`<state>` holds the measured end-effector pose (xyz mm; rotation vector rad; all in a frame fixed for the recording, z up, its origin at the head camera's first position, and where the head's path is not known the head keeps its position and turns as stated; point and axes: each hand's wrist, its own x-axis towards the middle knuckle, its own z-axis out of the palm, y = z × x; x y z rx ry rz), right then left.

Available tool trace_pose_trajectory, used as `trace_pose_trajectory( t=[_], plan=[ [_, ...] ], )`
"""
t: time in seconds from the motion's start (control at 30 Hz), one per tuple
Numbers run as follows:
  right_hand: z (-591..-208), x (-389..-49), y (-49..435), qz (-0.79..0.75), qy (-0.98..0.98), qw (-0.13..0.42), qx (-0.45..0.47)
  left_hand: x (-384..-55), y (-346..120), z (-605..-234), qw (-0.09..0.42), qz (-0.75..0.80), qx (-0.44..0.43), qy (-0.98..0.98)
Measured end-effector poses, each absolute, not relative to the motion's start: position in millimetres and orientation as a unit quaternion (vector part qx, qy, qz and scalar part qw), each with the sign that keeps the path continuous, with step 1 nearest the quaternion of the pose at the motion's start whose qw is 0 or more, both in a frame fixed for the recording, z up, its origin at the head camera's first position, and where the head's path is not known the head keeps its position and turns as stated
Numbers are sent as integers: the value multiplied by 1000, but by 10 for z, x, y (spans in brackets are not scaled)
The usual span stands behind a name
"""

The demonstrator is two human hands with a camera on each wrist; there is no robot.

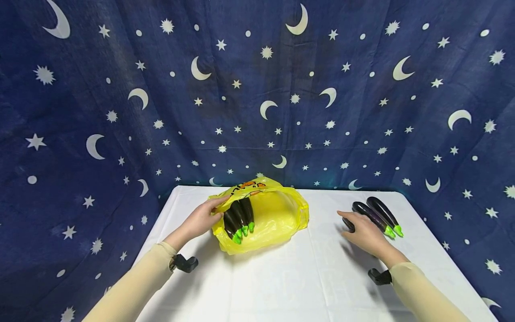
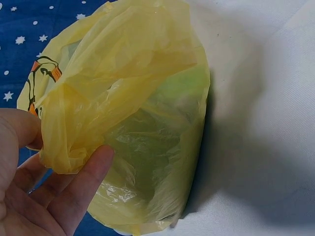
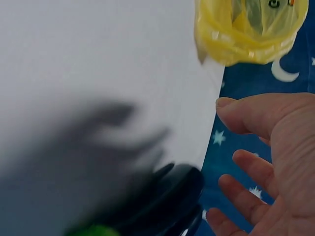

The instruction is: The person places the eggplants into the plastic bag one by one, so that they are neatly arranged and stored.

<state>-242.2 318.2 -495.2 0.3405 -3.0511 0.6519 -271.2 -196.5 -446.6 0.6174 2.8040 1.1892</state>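
Note:
A yellow plastic bag [image 1: 277,223] lies with its mouth facing me, several dark purple eggplants [image 1: 241,214] with green stem ends inside. My left hand [image 1: 203,219] grips the left edge of its mouth; the left wrist view shows the thumb and fingers [image 2: 81,194] pinching the gathered plastic [image 2: 74,128]. Over on the right, my right hand [image 1: 364,235] hovers by more eggplants [image 1: 384,212], fingers spread and slightly bent. A dark rounded end [image 1: 349,225] shows beside its thumb, the rest hidden under the hand. In the right wrist view the eggplants [image 3: 167,196] lie apart from the fingers.
A white cloth covers the table [image 1: 277,286]. Behind and at both sides hangs a dark blue curtain [image 1: 241,112] with moons and stars. Black mounts [image 1: 380,276] sit at both wrists.

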Motion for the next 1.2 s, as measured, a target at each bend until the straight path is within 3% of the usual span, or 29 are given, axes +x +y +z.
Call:
trace_pose_trajectory(
  t=[0.67,1.2],
  plan=[
    [-5115,-2354,3710,230,-971,-11,64,-2731,-1967,-4486,18,378,205,903],
    [-5172,-2326,3763,242,-968,-39,45,-2730,-1970,-4498,15,384,206,900]
  ],
)
